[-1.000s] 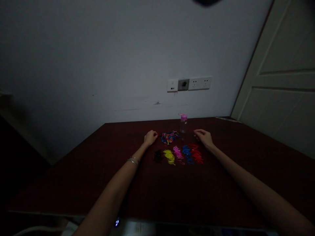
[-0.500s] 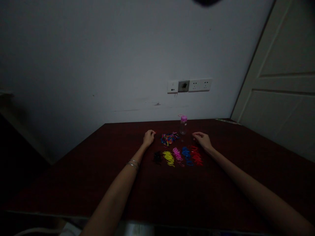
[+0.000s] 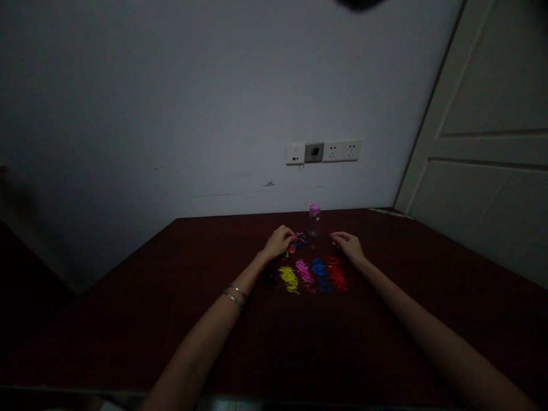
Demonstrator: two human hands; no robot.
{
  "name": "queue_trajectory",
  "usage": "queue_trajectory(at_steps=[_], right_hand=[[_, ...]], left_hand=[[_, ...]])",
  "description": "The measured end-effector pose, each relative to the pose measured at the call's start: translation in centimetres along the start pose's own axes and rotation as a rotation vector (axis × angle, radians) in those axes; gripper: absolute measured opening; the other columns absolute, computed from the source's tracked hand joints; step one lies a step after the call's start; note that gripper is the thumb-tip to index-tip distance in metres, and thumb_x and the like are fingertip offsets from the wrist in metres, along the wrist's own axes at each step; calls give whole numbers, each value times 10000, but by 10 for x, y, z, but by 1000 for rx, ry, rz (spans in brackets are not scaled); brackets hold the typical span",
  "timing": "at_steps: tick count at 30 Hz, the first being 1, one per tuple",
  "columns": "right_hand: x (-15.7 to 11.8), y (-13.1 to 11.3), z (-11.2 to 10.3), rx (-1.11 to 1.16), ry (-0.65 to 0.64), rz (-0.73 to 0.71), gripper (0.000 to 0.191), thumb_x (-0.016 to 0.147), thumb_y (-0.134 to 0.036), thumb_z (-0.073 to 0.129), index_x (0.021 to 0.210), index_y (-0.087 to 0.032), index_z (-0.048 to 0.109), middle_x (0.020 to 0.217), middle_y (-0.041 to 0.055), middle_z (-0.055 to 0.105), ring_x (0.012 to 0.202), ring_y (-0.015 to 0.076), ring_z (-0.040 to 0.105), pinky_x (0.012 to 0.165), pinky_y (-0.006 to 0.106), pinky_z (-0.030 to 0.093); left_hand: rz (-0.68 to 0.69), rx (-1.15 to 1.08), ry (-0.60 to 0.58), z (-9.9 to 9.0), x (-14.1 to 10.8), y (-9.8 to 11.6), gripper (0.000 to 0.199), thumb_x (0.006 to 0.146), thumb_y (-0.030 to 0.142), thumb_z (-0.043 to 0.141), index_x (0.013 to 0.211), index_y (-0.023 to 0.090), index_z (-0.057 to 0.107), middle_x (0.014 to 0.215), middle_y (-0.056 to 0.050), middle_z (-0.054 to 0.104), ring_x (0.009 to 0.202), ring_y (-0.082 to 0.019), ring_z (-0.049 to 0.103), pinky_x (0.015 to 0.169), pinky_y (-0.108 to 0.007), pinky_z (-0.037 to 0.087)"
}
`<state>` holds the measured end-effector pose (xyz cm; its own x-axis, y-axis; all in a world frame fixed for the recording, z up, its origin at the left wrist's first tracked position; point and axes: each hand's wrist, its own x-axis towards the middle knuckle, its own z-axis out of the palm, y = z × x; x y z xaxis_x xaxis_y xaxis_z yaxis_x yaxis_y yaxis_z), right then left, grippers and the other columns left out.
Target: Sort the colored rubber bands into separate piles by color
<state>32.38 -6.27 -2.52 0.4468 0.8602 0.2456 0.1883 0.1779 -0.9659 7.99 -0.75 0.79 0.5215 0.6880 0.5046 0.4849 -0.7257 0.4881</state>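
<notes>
My left hand [image 3: 279, 241] reaches over the left side of a mixed pile of coloured bands [image 3: 296, 244], thumb and fingers pinched together at its edge. Whatever is between those fingertips is too small to make out. My right hand [image 3: 347, 245] rests to the right of the pile, above the red bands [image 3: 338, 275], its fingers curled inward; I cannot see anything held in it. In a row nearer me lie black bands [image 3: 270, 279], yellow bands [image 3: 289, 279], pink bands [image 3: 305, 272] and blue bands [image 3: 320, 274], beside the red ones.
A clear bottle with a pink lid [image 3: 314, 220] stands behind the piles, between my hands. The dark red table [image 3: 171, 319] meets a pale wall with a row of sockets [image 3: 324, 152]. At the right is a white panelled door [image 3: 471, 148].
My left hand has moved right, from beside the mixed pile onto its left part; the red bit at its fingertips no longer shows. My right hand stays about where it was. The view has shifted slightly.
</notes>
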Motion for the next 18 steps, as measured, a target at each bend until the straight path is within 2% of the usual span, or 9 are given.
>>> queue_trajectory(at_steps=[3,7,13,18], right_hand=[[-1,-1,-1,41,11,9,330,543,-409,632,715,-128,624,480,-2,544,406,83,415,386,203,297],[-3,-3,-2,53,12,17,338,548,-420,628,727,-134,620,495,-5,539,400,77,399,378,204,284],[-4,-5,-2,17,5,1,360,546,-453,629,719,-137,623,494,1,551,397,83,402,384,215,295],[-4,-4,-2,39,-11,6,331,553,-427,633,717,-140,621,496,-3,552,391,76,394,376,209,289]], left_hand=[[103,-15,-148,13,3,26,137,773,241,515,781,166,630,851,-30,560,800,-121,520,746,-224,404],[233,-15,-332,32,4,47,131,762,230,531,786,162,641,815,-33,570,778,-124,523,733,-218,397],[289,-7,-412,43,5,66,137,769,218,526,814,160,641,822,-37,558,757,-119,521,703,-212,395],[298,-29,-433,48,9,67,125,753,199,546,815,159,647,811,-32,577,759,-116,524,720,-212,394]])
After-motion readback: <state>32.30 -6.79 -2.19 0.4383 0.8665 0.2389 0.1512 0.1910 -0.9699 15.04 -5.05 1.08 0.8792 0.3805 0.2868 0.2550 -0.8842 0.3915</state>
